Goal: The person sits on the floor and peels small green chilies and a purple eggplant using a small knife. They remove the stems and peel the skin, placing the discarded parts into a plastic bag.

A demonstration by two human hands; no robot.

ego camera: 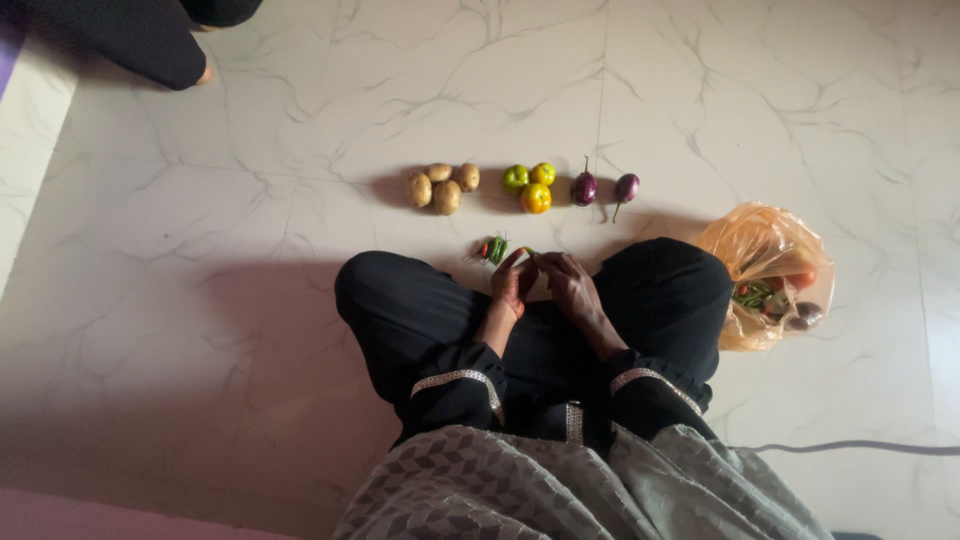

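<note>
Seated cross-legged on the floor, the person pinches a small chilli (pixel 528 251) between the fingers of left hand (pixel 512 283) and right hand (pixel 570 282), its length lying crosswise, just right of the chilli pile (pixel 491 248).

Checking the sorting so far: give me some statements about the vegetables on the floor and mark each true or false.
1. Four potatoes lie in a group. True.
2. The two eggplants lie left of the potatoes. False: they lie at the right end of the row.
3. Both hands, left hand and right hand, meet at one small chilli. True.
4. The plastic bag is empty. False: vegetables show inside.
5. The tomatoes number five. False: three.
</note>
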